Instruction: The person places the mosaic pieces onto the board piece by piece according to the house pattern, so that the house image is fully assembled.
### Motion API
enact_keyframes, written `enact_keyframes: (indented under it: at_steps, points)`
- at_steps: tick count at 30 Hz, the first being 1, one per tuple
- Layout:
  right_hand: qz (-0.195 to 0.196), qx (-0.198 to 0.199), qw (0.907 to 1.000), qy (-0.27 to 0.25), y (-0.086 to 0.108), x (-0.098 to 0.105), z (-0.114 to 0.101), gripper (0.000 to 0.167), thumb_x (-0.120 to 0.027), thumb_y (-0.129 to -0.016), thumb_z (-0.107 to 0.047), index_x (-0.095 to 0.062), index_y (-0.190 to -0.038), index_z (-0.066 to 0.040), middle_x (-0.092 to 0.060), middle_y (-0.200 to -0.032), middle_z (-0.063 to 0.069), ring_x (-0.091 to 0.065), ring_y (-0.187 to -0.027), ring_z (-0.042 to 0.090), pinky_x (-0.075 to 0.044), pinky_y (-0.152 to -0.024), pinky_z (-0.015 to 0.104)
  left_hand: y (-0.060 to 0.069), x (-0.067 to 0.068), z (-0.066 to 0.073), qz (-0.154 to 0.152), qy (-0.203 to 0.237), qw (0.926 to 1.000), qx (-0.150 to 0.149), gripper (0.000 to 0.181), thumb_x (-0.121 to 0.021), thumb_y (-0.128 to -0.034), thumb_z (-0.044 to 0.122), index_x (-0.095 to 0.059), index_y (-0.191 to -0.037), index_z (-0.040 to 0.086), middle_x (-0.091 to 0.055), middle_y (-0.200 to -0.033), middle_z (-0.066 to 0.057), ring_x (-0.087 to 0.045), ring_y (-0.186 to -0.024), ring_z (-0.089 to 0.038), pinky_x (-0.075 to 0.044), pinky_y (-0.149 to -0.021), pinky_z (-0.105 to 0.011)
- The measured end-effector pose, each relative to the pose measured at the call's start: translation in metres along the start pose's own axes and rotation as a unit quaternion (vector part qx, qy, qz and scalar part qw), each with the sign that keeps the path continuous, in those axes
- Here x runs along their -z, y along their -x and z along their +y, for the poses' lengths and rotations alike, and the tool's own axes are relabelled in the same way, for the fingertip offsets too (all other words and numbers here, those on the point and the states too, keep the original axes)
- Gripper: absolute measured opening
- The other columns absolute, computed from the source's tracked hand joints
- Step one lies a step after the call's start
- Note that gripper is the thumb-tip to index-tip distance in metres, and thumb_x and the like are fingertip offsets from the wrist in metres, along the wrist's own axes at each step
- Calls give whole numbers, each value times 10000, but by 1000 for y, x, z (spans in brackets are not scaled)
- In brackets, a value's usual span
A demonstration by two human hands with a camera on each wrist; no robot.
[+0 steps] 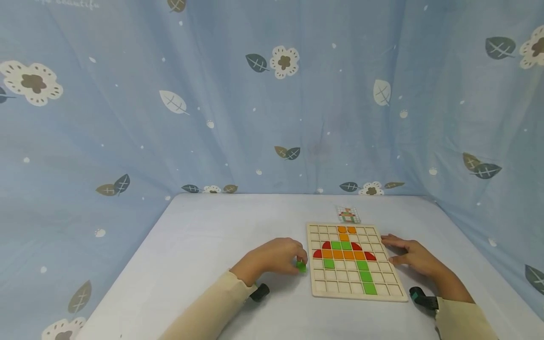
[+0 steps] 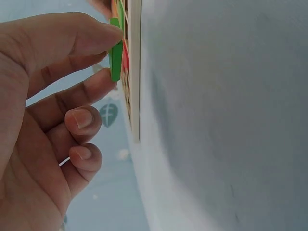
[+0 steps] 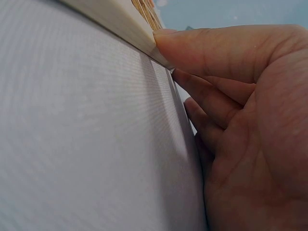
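My left hand (image 1: 276, 255) pinches a small green tile (image 2: 115, 50) between thumb and fingers, just off the left edge of the wooden grid board (image 1: 332, 286). In the left wrist view the ring and little fingers are curled loosely, apart from the tile. On the board, orange, green and red pieces make a figure: orange tiles (image 1: 343, 255) run across, and green squares (image 1: 364, 276) go down on the right. One green square (image 1: 329, 263) lies below the row at left. With fingers extended, my right hand (image 1: 414, 256) rests at the board's right edge, thumb touching its side.
Behind the board lies a small pattern card (image 1: 348, 215) showing a coloured figure on a grid. A white cloth (image 1: 212, 226) covers the table. Blue patterned curtain (image 1: 238, 118) hangs at the back and sides. Each wrist wears a black camera strap (image 1: 429, 302).
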State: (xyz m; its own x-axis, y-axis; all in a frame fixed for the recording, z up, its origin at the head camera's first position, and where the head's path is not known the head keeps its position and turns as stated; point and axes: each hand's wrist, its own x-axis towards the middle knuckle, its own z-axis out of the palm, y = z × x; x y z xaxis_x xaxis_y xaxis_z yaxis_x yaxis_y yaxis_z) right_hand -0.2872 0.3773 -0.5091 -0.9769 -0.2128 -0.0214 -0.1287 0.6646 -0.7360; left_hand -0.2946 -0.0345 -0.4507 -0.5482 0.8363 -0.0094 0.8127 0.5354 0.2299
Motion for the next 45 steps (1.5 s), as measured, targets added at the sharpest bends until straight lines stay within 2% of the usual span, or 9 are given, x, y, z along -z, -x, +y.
enact_keyframes:
  at_steps: [4, 9, 13, 25, 33, 45]
  points:
    - [-23, 12, 10000, 55, 0, 1, -1, 691, -803, -732, -183, -551, -1328, 59, -324, -1485, 281, -194, -1369, 525, -175, -1016, 704, -8, 1, 7, -63, -31, 10000, 24, 186, -764, -780, 148, -741, -926, 259, -579, -833, 201, -504, -769, 16, -440, -739, -176]
    - [7, 27, 9999, 167, 1, 5, 0, 695, -799, -741, -192, -543, -1339, 52, -310, -1482, 298, -200, -1353, 548, -180, -995, 720, -24, 4, 17, 59, 47, 9999, -147, 170, -767, -802, 170, -750, -956, 241, -604, -869, 191, -521, -800, 18, -440, -766, -157]
    - [-32, 31, 10000, 84, -1, 4, 2, 697, -802, -739, -197, -545, -1340, 46, -310, -1488, 290, -194, -1361, 538, -174, -1006, 714, -31, 4, 23, 101, -54, 9997, -209, 190, -774, -795, 180, -752, -975, 236, -609, -897, 192, -530, -836, 26, -430, -785, -147]
    - [-11, 35, 9999, 117, 1, 0, -2, 684, -805, -732, -180, -556, -1326, 52, -324, -1481, 288, -198, -1361, 536, -171, -1012, 708, -38, -3, 35, -112, -121, 9998, 106, 185, -775, -792, 158, -753, -955, 244, -596, -870, 192, -502, -784, 7, -426, -753, -163]
    - [13, 6, 10000, 25, 0, 0, 0, 675, -803, -729, -167, -562, -1320, 52, -300, -1492, 290, -178, -1373, 527, -148, -1017, 712, -45, -8, 44, -251, -299, 9992, -72, 148, -788, -796, 193, -732, -910, 268, -555, -788, 187, -475, -719, -11, -402, -673, -158]
    - [22, -13, 10000, 16, 0, 0, -3, 662, -799, -732, -154, -565, -1314, 58, -308, -1490, 289, -179, -1374, 526, -150, -1022, 708, -52, -12, 49, -415, -469, 9979, -155, 112, -765, -829, 196, -716, -899, 267, -549, -783, 167, -474, -712, -16, -397, -667, -163]
